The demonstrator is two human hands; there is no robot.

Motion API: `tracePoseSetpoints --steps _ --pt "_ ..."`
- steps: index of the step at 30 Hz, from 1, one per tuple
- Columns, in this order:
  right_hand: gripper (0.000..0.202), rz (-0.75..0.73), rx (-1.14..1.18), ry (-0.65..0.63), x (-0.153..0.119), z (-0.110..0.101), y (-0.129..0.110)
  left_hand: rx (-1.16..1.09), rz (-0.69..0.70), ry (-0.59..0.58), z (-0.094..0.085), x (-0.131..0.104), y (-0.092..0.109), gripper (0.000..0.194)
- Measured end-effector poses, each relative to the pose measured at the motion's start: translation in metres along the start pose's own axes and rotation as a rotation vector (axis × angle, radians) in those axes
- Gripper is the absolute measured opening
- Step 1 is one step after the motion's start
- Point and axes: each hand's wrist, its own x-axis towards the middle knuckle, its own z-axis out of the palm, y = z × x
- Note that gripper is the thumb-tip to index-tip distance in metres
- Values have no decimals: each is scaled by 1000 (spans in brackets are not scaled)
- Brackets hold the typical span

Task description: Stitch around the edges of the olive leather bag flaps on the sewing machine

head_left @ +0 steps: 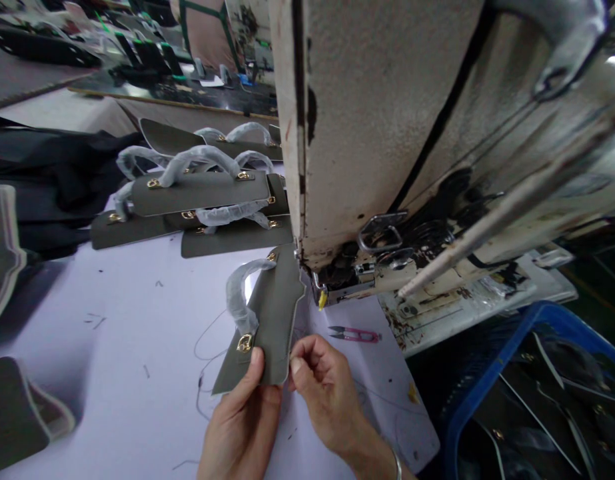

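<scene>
A grey leather panel with a plastic-wrapped handle [267, 313] is pinched by left hand [242, 427] and right hand [324, 387]; its top is hidden under the sewing machine [387, 133].

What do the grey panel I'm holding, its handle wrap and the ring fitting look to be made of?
Grey panel: likely faux leather, matte, smooth, cleanly cut edge. Handle wrap: thin translucent plastic or foam film, crinkled and whitish. Ring fitting: gold-toned polished metal, judging by its glint.

Snips [354, 334] right of handled panel [267, 320]
</scene>
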Motion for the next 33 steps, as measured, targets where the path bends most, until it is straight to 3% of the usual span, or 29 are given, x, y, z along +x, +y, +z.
tracePoseSetpoints --steps 6,14,16,19,22,29,33 --pt "8 -227 -394 48 -7 -3 -6 -51 36 9 8 -3 -7 20" --pt "8 -333 -529 -36 -5 -14 -3 -73 -5 49 20 -4 -8 19" --pt "10 -246 -472 -28 -3 -18 0 -67 10 46 19 -2 -9 18" --pt "23 -25 -205 47 1 -22 1 -30 24 46 16 1 -11 16" --pt "34 98 40 68 3 -18 -3 -36 54 57 14 0 -15 14" --pt "42 159 277 62 7 -1 -8 -30 95 -11 1 7 -22 19" --pt "40 120 270 38 8 -4 -8 9 66 -128 -13 10 -19 39"
